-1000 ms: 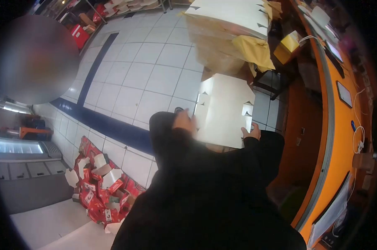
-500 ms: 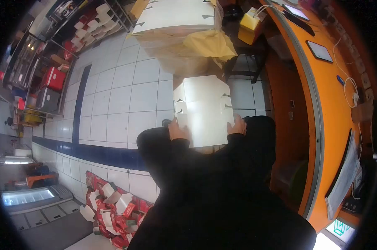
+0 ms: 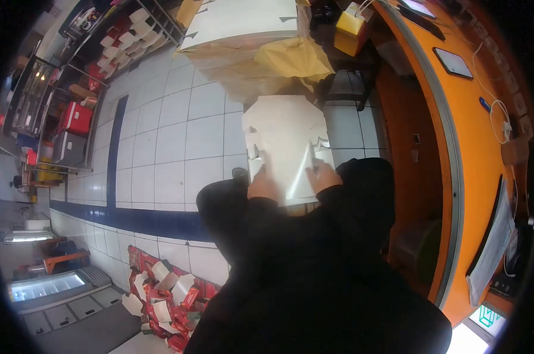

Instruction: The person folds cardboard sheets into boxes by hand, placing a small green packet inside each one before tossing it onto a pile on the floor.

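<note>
A person in black sleeves works with both bare hands on a white cardboard sheet (image 3: 286,133) at the lap, its cut corners pointing away from the body and its notched flaps running along both sides. The left hand (image 3: 265,186) touches the sheet's near left side, while the right hand (image 3: 324,176) is at the near right side, a finger reaching forward along the flap. The hands are apart, with the pale middle of the board between them; blur and the angle make it hard to be sure of the fingers, and whether either set is clamped on the card or spread cannot be told.

Just beyond the sheet, brown and yellow wrapping paper (image 3: 290,58) hangs beneath a stack of white cardboard (image 3: 243,19). To the right, an orange counter (image 3: 435,106) bears a phone (image 3: 454,62), a blue pen (image 3: 484,104) and a white cable (image 3: 505,121). At lower left, a heap of red and white cartons (image 3: 171,301) lies near the tiled floor's dark blue band (image 3: 143,219).
</note>
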{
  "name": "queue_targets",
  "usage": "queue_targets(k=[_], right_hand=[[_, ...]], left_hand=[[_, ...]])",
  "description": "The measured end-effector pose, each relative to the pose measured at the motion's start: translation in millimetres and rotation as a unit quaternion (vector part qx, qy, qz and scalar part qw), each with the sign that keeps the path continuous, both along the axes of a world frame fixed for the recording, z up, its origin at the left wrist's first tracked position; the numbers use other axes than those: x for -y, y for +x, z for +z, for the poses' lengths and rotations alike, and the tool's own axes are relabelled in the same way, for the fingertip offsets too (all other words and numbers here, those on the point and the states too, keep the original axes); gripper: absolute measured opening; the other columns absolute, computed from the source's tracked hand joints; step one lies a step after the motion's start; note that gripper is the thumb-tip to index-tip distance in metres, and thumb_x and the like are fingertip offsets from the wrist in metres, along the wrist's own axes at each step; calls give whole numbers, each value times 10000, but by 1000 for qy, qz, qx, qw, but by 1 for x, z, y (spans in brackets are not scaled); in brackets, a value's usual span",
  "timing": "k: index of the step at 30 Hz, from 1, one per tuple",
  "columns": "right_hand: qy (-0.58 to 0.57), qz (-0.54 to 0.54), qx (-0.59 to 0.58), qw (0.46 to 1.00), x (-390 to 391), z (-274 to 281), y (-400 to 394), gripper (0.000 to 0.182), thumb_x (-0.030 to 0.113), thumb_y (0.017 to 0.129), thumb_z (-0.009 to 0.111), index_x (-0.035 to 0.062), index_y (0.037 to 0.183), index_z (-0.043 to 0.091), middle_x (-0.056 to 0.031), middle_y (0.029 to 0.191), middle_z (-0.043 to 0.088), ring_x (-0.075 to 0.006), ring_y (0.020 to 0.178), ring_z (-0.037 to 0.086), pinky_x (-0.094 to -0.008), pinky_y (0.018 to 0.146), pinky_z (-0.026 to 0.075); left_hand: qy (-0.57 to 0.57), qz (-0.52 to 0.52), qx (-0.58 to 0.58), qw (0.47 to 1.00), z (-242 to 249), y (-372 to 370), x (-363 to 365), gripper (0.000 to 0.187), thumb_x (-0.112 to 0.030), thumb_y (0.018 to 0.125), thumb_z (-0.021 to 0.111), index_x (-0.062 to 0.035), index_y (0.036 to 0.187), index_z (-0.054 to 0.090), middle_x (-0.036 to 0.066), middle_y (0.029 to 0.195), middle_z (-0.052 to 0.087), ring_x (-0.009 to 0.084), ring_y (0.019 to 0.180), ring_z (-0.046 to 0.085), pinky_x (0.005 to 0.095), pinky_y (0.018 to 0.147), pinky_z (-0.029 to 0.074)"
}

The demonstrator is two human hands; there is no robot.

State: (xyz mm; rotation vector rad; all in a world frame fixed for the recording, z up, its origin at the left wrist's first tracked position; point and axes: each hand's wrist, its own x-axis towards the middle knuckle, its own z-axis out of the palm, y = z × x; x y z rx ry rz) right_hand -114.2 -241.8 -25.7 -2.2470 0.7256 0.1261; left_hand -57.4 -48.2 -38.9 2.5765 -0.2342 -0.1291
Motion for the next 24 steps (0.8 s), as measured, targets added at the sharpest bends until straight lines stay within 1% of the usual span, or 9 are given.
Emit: queue_targets(k=[3,5,8,10,12,13,15,22,24], right_hand=[[-216,142,-33,965,-23,-31,-12,579,333,819,651,114,1327,483,-153,1139,508,-342,1005,559,-463,804,493],[-228,144,-26,962,-23,-32,-18,586,323,816,654,113,1334,476,-161,1158,493,-339,1016,550,-458,808,491],[-189,135,-39,972,-14,-30,-21,570,274,818,643,146,1347,474,-174,1201,462,-346,1051,533,-455,828,491],[-140,93,16,986,-7,-29,-22,537,224,816,627,209,1336,495,-182,1214,452,-361,1068,527,-460,859,488],[-107,76,13,991,-5,-28,-24,518,175,813,607,256,1316,517,-185,1215,450,-373,1082,521,-460,888,484],[-101,78,32,991,-5,-32,-26,531,157,800,618,263,1311,520,-192,1223,444,-383,1083,517,-462,889,480],[-101,83,54,990,-4,-32,-30,544,140,787,628,270,1306,524,-200,1231,438,-393,1083,514,-464,890,477],[28,-117,132,984,2,-29,-57,430,61,761,621,12,1177,523,-209,1036,580,-357,981,592,-431,864,483],[261,-182,47,947,-5,0,-59,333,69,796,614,27,1119,550,-193,959,603,-339,882,622,-403,788,503]], left_hand=[[82,-56,-12,995,-25,-19,18,662,-281,778,623,20,1336,430,199,1256,511,362,1112,500,487,922,400],[120,-90,30,988,-35,-26,19,743,-396,762,603,6,1359,421,187,1367,397,365,1238,354,551,1001,262],[124,-39,136,982,-18,-26,25,720,-352,740,588,-8,1347,410,170,1314,433,316,1219,379,514,1012,262],[85,-34,185,979,7,-14,37,617,-350,772,600,-15,1278,488,171,1226,506,327,1153,459,490,982,336],[-27,-64,63,996,9,-2,55,489,-347,820,626,-4,1164,566,200,1094,574,354,1032,547,457,911,415],[-96,-75,103,987,-18,2,64,416,-348,854,625,-3,1084,606,194,926,638,349,839,620,410,771,486],[-172,-53,-70,981,-47,11,81,382,-346,856,636,16,978,643,168,805,665,320,711,638,395,687,504],[-390,67,-246,885,-95,28,84,309,-263,871,669,41,926,668,35,701,636,109,621,580,275,555,512],[-383,50,-243,890,-90,25,84,286,-239,888,656,41,945,665,33,710,633,109,611,581,255,513,502]])
